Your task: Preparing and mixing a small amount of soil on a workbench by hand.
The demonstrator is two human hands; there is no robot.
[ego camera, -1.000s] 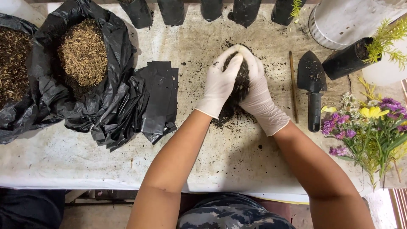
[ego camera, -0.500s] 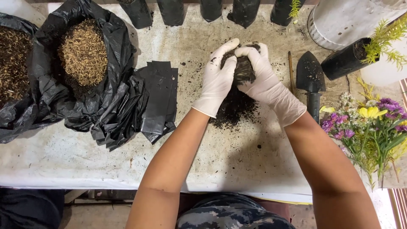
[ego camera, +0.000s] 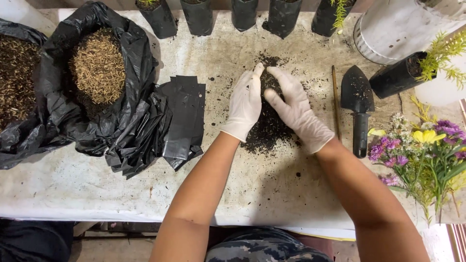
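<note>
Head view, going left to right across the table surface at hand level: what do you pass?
Open black bag of husks → flat black plastic bags → left hand → dark soil pile → right hand → thin wooden stick → black trowel → bunch of flowers.

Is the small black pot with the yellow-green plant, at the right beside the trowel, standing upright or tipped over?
Tipped. The black pot lies on its side on the table, its plant pointing right, beside the trowel.
</note>
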